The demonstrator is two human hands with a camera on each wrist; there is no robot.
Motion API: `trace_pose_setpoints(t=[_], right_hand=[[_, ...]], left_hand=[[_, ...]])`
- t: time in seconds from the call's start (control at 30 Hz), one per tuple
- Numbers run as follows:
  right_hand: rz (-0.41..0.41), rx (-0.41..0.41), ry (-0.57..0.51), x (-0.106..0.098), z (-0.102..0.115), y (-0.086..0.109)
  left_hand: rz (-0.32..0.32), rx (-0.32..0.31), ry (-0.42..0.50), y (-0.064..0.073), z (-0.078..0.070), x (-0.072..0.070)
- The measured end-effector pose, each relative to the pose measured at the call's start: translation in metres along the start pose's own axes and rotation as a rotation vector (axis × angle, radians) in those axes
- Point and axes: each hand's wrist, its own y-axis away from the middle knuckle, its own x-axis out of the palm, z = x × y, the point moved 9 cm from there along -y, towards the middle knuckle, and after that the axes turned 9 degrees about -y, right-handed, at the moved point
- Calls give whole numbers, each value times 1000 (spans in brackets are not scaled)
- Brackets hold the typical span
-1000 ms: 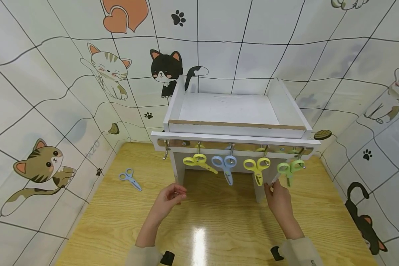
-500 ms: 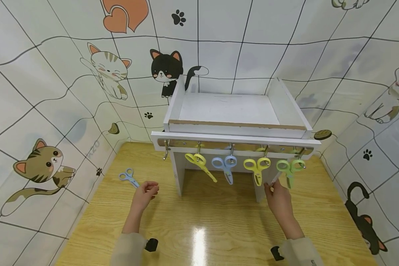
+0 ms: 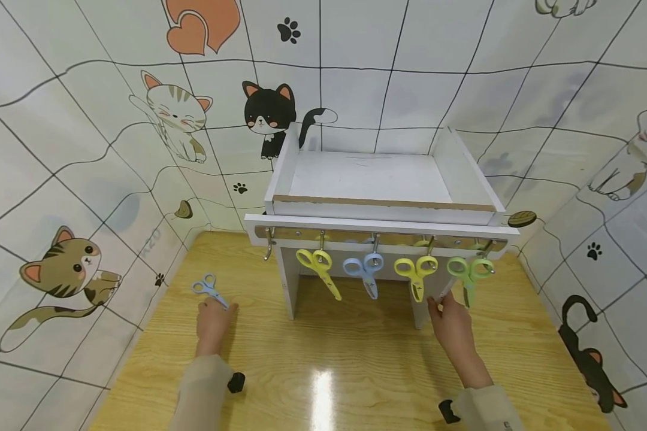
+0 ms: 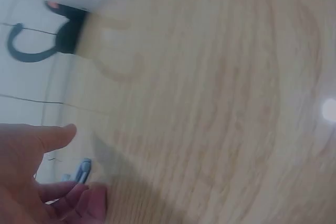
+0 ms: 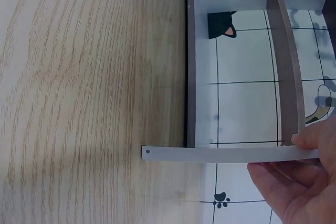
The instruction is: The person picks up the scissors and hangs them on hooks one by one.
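On the table at the left lies a pair of blue scissors (image 3: 210, 288), its blade end partly covered by my left hand (image 3: 212, 323). The left wrist view has the thumb held well apart from the fingers, with part of the blue scissors (image 4: 84, 169) behind the fingertips. My right hand (image 3: 454, 326) pinches the front edge of the white shelf's right side panel (image 5: 223, 154) between thumb and fingers. From the shelf's hook rail (image 3: 350, 235) hang yellow scissors (image 3: 326, 280), blue scissors (image 3: 368, 278), more yellow scissors (image 3: 417, 280) and green scissors (image 3: 468, 276).
The leftmost hook (image 3: 269, 245) on the rail carries nothing. Above the rail the white shelf (image 3: 372, 179) forms an open-topped tray against the cat-patterned wall covering (image 3: 388, 90). The shelf stands on the wood-grain table (image 3: 280, 371).
My left hand has moved left from near the shelf's left leg to the blue scissors on the table. The leftmost yellow scissors have swung on their hook. My right hand has stayed in place.
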Motion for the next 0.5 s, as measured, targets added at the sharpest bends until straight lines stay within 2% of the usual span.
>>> trace_pose_setpoints(t=[0.13,0.37,0.5], right_hand=[[17,7,1,1,-2,-1],[28,23,-1,2,-4,0],[29,22,-10,1,-5,0]], left_hand=[[-12,-32,-39,-9,0,2],[-129,-21,-143,-15,0,-7],[-122,-27,-150,-17,1,-11]])
